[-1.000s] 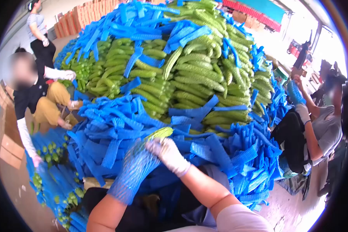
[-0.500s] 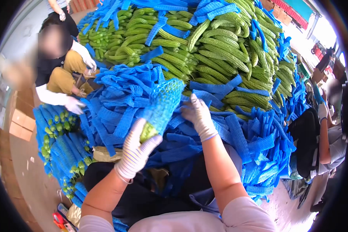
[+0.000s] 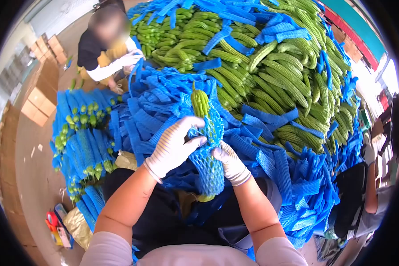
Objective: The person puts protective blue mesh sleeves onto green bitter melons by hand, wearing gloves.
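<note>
A bitter gourd (image 3: 200,101) stands upright between my gloved hands, its green upper end bare and a blue foam net sleeve (image 3: 207,173) around its lower part. More green shows at the sleeve's bottom opening. My left hand (image 3: 177,144) grips the gourd and net from the left, thumb and fingers closed at mid-length. On the other side, my right hand (image 3: 229,163) pinches the sleeve with its thumb in front. Behind them lies a heap of flat blue net sleeves (image 3: 153,108).
A large pile of bitter gourds (image 3: 279,84) rises ahead. Sleeved gourds (image 3: 86,148) are stacked at left. A co-worker (image 3: 106,48) in white sleeves crouches at far left; another person's arm (image 3: 371,186) is at right. Cardboard boxes (image 3: 39,105) and red-handled scissors (image 3: 52,220) lie left.
The gourd has turned more upright and its bare end now sticks out at the top. My right hand has come in from the heap onto the sleeve. The view has shifted left.
</note>
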`<state>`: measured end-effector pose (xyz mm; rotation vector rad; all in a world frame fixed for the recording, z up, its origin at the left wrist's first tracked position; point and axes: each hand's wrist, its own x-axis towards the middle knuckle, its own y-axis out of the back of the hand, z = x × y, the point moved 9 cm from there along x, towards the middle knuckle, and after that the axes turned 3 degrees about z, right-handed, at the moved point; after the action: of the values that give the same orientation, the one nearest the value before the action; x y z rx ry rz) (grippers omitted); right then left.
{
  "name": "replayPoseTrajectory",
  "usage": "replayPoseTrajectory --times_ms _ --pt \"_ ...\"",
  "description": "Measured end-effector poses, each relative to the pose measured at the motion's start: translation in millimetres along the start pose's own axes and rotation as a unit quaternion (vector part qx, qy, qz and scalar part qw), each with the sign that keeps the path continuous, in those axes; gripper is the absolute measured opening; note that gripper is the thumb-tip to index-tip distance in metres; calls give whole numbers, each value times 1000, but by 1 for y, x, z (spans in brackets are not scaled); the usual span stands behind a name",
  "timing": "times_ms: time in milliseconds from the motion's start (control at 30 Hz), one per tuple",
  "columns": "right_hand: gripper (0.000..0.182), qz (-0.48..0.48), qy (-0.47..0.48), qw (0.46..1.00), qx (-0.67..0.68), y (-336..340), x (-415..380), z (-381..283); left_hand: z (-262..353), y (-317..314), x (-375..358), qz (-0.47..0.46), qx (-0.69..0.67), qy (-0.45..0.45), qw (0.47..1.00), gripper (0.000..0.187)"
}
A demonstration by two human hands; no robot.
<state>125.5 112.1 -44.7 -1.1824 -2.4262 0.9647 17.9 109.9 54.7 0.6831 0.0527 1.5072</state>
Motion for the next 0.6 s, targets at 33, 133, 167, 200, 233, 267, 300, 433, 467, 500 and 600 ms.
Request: replayPoseTrajectory --times_ms 33,133,167,200,233,267,300,433,467,500,600 --pt "67 -15 -13 1000 23 2 -1 3 -3 5 2 8 2 3 1000 27" --pt "71 -81 -84 988 101 1 -7 15 -19 54 5 198 -200 37 959 10" --pt "71 -87 -92 987 100 -1 -5 18 -31 66 0 238 -229 95 939 7" --pt "70 -93 -82 987 105 -4 -2 18 -43 64 -2 252 -255 99 928 11" --pt "69 -101 -75 986 110 -8 0 19 -59 56 -7 269 -279 105 916 16" --pt "68 -24 -46 996 71 22 6 33 -63 44 -12 295 -303 97 901 19" --pt "74 82 -20 996 29 33 7 33 -69 27 -22 274 -312 225 881 26" --pt "86 -54 46 972 -226 -36 0 -5 -51 -19 -57 56 -603 306 735 38" --pt "88 -106 29 972 -210 -54 -4 -9 -45 -2 -70 68 -621 301 720 42" --pt "90 -150 15 970 -193 -66 -7 -11 -41 14 -79 73 -641 297 704 45" --pt "85 -85 63 980 -169 -34 -1 -23 -23 126 -125 203 -508 247 800 52"
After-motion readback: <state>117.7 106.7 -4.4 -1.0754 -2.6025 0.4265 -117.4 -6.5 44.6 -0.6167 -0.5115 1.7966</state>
